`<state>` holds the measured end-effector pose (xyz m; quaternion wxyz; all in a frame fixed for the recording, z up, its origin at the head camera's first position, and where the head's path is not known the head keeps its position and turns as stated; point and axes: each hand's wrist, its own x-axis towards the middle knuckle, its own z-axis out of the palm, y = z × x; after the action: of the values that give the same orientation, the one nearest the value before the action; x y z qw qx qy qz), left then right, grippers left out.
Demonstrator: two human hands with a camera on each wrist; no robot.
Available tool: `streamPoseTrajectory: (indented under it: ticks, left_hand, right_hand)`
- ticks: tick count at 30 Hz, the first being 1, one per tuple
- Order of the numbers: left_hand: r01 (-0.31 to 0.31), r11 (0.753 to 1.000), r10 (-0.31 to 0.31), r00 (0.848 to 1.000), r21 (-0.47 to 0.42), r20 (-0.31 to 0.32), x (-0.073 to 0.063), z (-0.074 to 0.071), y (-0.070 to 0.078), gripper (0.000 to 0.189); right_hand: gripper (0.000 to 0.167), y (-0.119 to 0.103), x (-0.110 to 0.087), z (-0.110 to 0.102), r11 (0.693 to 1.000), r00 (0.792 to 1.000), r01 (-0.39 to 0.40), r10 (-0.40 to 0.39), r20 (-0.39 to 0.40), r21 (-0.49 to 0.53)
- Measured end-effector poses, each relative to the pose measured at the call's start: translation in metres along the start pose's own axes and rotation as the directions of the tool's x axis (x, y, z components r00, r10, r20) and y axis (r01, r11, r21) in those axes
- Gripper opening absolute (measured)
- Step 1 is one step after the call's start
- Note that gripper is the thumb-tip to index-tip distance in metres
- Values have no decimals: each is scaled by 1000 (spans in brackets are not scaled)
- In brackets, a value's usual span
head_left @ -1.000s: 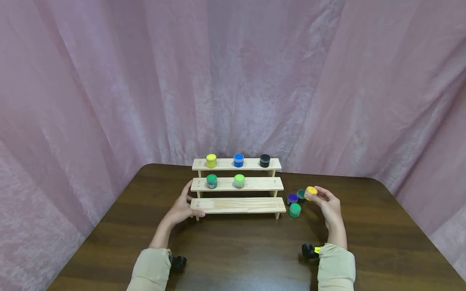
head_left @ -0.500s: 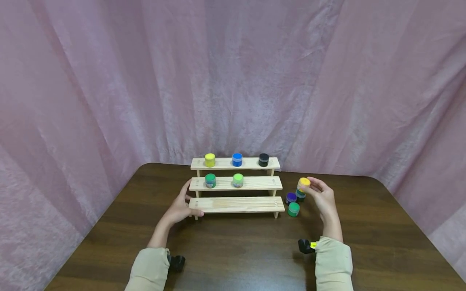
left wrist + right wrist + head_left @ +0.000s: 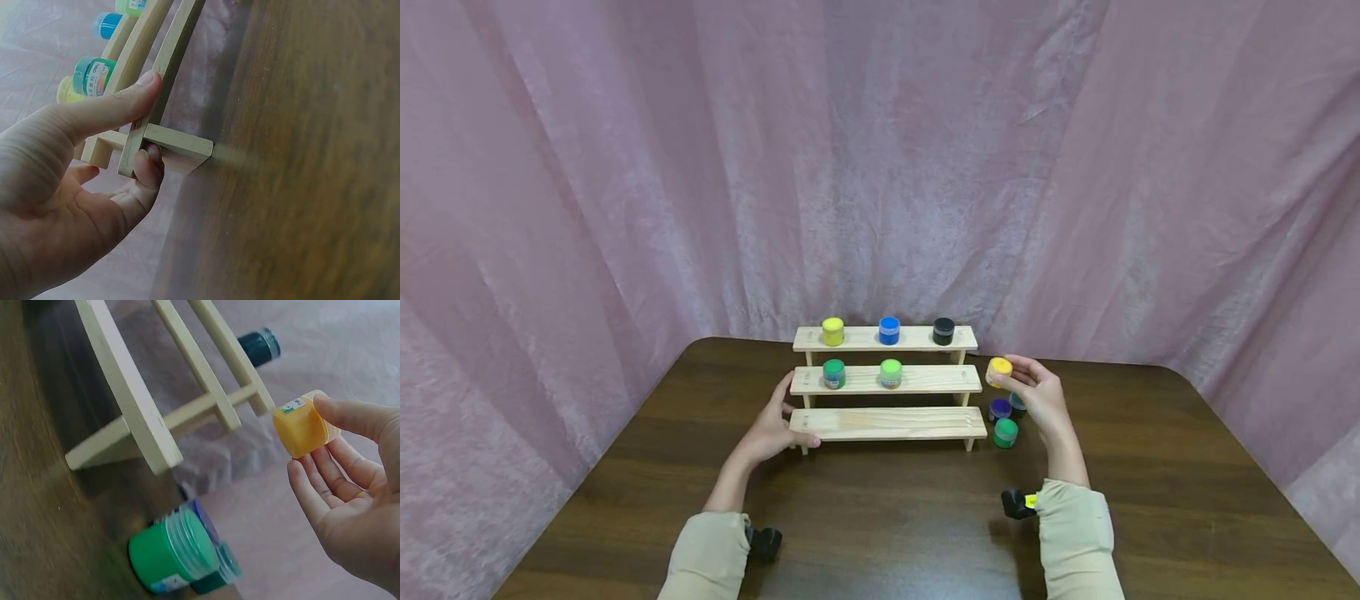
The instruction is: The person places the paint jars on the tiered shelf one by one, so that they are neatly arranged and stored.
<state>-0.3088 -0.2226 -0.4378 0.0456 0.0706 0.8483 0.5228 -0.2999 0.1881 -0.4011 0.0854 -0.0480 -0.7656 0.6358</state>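
Observation:
My right hand (image 3: 1037, 396) pinches a yellow-orange paint jar (image 3: 301, 428) between thumb and fingers, held in the air just right of the middle step of a three-step wooden rack (image 3: 887, 423). My left hand (image 3: 772, 429) grips the left end of the rack's lowest step, thumb on top and fingers beneath, as the left wrist view shows. On the top step stand a yellow jar (image 3: 832, 332), a blue jar (image 3: 889, 331) and a black jar (image 3: 943, 332). The middle step bears a green jar (image 3: 833, 374) and a light green jar (image 3: 891, 373).
Right of the rack, a purple jar (image 3: 999, 410), a dark teal jar (image 3: 1017, 405) and another green jar (image 3: 1005, 432) stand close together on the brown wooden table (image 3: 895, 517). A pink curtain (image 3: 880, 167) hangs behind the table.
My right hand has carried the yellow-orange jar leftward and up, over the jars on the table, to beside the rack. My left hand has kept its grip on the rack.

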Motion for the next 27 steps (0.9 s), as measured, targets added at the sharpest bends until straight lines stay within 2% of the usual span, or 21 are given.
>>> streamPoseTrajectory:
  ticks: [7, 14, 19, 27]
  left_hand:
    - [3, 1000, -3, 1000, 10, -4, 0, 0, -2, 126]
    - [-5, 1000, 5, 1000, 2, -7, 1, 0, -2, 126]
    - [-8, 1000, 8, 1000, 5, -8, 1, 0, -2, 126]
    - [20, 1000, -20, 1000, -4, -13, 1, 2, -1, 126]
  right_hand:
    - [52, -7, 2, 16, 998, 996, 53, -55, 76, 18]
    - [52, -15, 6, 26, 993, 985, 102, -91, 150, -67]
    - [50, -18, 7, 34, 989, 979, 123, -107, 176, -86]
    - [46, -15, 12, 45, 975, 959, 183, -149, 242, -127]
